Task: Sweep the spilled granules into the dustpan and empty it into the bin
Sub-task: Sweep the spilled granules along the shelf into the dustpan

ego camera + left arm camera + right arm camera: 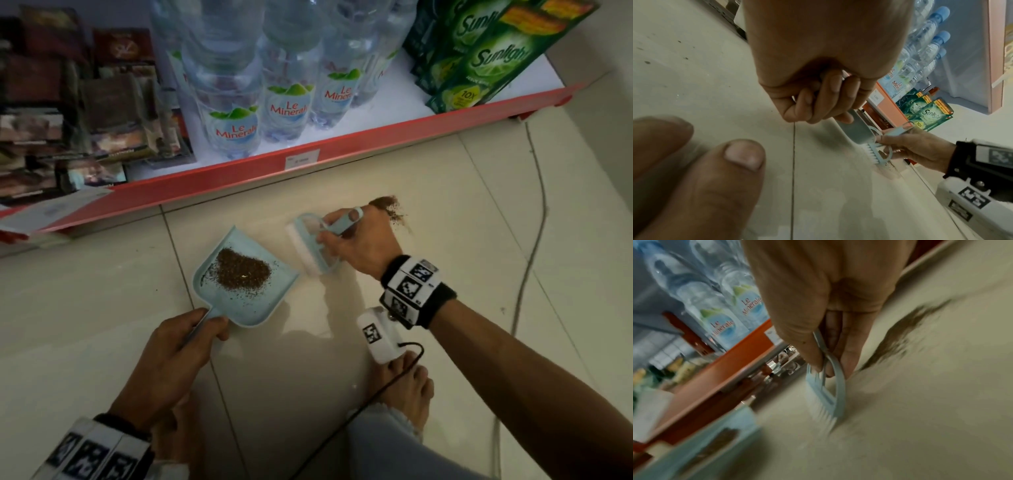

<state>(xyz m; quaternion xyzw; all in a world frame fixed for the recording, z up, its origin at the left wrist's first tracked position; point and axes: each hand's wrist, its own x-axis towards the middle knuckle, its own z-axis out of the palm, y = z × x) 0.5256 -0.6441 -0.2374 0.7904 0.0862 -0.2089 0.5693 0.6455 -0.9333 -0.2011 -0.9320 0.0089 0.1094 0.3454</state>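
Brown granules [390, 207] are lying behind the right hand [363, 240] gripping the brush [317, 245]; the left hand [178, 353] is holding the dustpan [246, 301] (keep its lip flat on the floor).

We see a matt pale-blue plastic dustpan [255, 301] on glossy cream floor tiles [342, 377]. Beside the dustpan, the brush [317, 240] is the same smooth plastic with white bristles. Behind the dustpan stand clear plastic bottles [236, 126]; dry brown granules [244, 274] look coarse.
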